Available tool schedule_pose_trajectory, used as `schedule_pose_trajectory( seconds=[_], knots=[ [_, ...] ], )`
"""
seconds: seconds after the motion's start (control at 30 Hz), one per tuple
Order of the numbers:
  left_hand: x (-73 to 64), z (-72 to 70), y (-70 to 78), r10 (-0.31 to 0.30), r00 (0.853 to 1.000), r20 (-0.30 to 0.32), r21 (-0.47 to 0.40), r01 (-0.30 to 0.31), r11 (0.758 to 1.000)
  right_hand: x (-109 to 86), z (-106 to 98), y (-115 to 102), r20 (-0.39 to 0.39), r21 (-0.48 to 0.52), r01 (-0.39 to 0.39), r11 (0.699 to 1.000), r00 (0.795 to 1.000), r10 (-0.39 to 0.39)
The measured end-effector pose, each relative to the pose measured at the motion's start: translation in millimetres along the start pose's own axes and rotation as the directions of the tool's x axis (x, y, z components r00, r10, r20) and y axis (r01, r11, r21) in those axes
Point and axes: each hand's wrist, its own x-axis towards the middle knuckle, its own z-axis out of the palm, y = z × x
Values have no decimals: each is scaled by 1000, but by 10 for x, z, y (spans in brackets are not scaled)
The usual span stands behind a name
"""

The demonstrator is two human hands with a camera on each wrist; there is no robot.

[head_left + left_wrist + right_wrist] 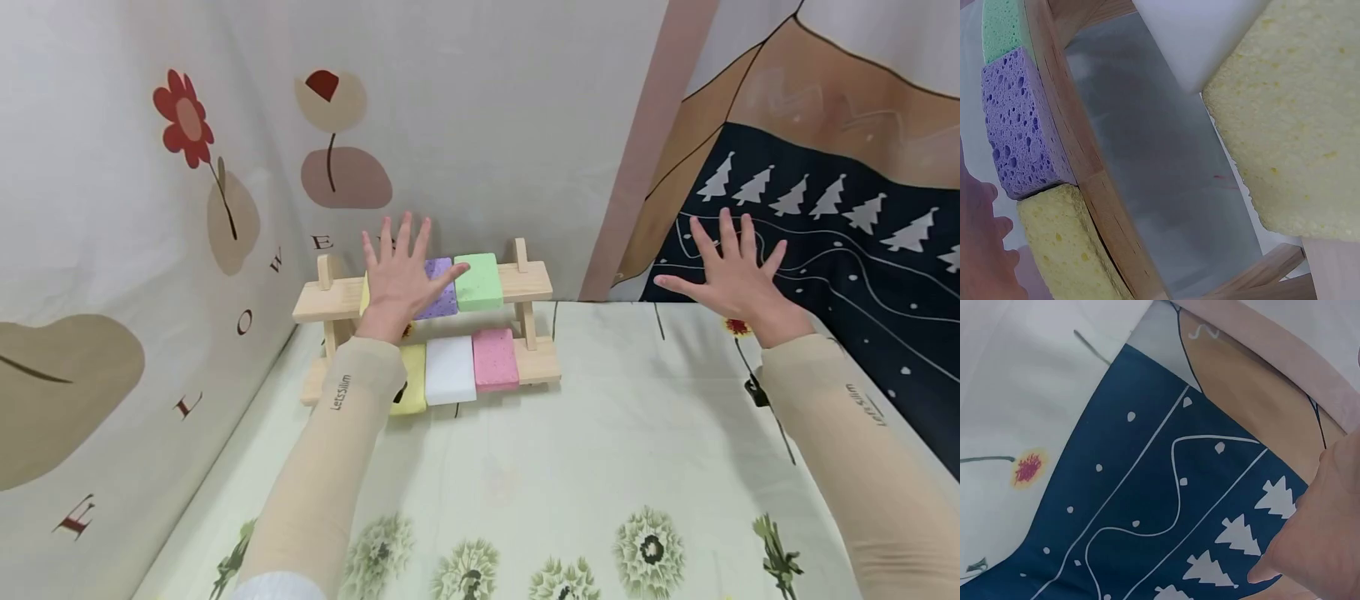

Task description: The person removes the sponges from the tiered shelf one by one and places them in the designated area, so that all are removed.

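My left hand is spread flat above the upper tier of a small two-tier wooden rack, palm down, gripping nothing. Beneath and beside it on that tier lie a yellow sponge, mostly hidden by the hand in the head view, a purple sponge and a green sponge. The lower tier carries another yellow sponge, a white block and a pink sponge. Far to the right, my right hand is also spread with fingers apart, holding nothing, in front of the dark printed cloth.
A pale cloth with printed flowers covers the table. Hanging cloth with flower and letter prints encloses the back and left. At the right, a dark blue panel with white trees rises behind my right hand. A small black clip-like thing shows beside the right sleeve.
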Motion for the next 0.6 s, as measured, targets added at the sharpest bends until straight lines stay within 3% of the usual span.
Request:
schedule_pose_trajectory(
  seconds=[0.6],
  knots=[
    [-13,-55,-10,-4,1000,-6,13,4,1000,-8,-14,-67,2,16,3,1000,1000,-3]
  ],
)
